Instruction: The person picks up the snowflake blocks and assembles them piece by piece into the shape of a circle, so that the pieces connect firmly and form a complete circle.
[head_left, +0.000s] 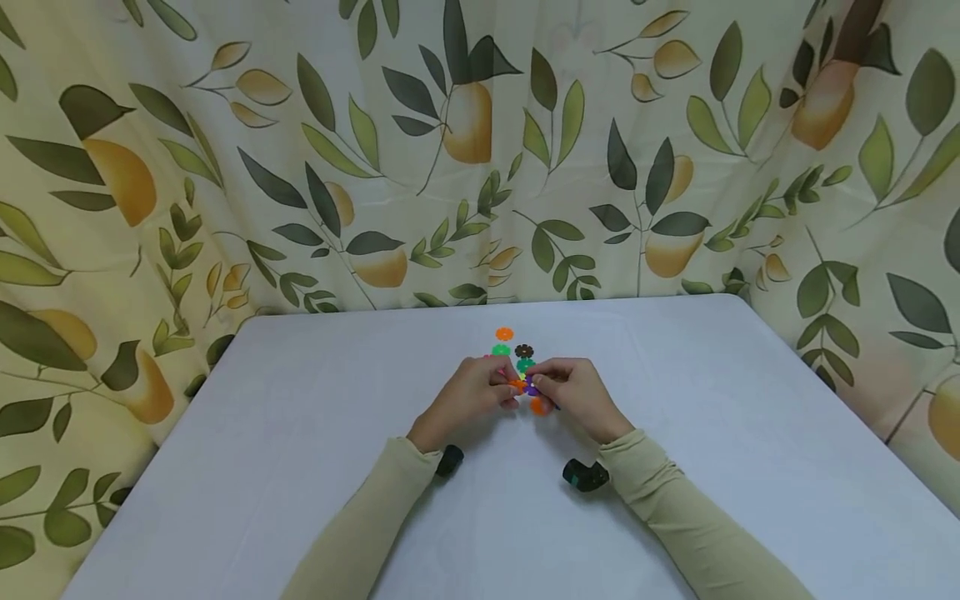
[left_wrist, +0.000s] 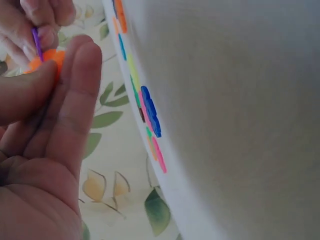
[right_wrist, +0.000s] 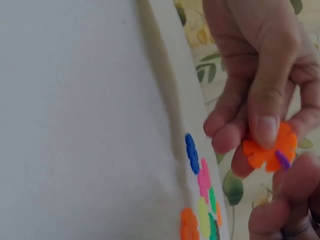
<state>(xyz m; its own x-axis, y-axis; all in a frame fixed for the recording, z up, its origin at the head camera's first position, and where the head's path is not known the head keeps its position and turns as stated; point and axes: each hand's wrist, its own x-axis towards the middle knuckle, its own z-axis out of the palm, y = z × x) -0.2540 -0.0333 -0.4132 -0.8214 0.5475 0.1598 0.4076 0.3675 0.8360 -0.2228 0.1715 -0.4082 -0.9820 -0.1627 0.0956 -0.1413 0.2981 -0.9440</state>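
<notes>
Above the white table, my left hand point(head_left: 474, 392) pinches an orange flower-shaped disc point(right_wrist: 257, 156) with notches round its rim, between thumb and fingers. My right hand point(head_left: 581, 392) comes in from the other side and pinches a thin purple disc point(right_wrist: 283, 159), seen nearly edge-on. The purple edge meets the rim of the orange disc; whether it sits in a notch I cannot tell. The right fingertips cover most of the purple disc. In the left wrist view, the purple disc point(left_wrist: 37, 44) stands upright against the orange one point(left_wrist: 53, 56).
Several similar discs lie on the white table point(head_left: 360, 417) around and beyond the hands: orange point(head_left: 504, 333), green point(head_left: 501, 350), brown point(head_left: 524, 351), blue point(right_wrist: 192, 153), pink point(right_wrist: 204, 181) and yellow point(right_wrist: 204, 217). Another orange disc point(head_left: 538, 407) lies nearer. A leaf-patterned curtain point(head_left: 480, 208) hangs behind.
</notes>
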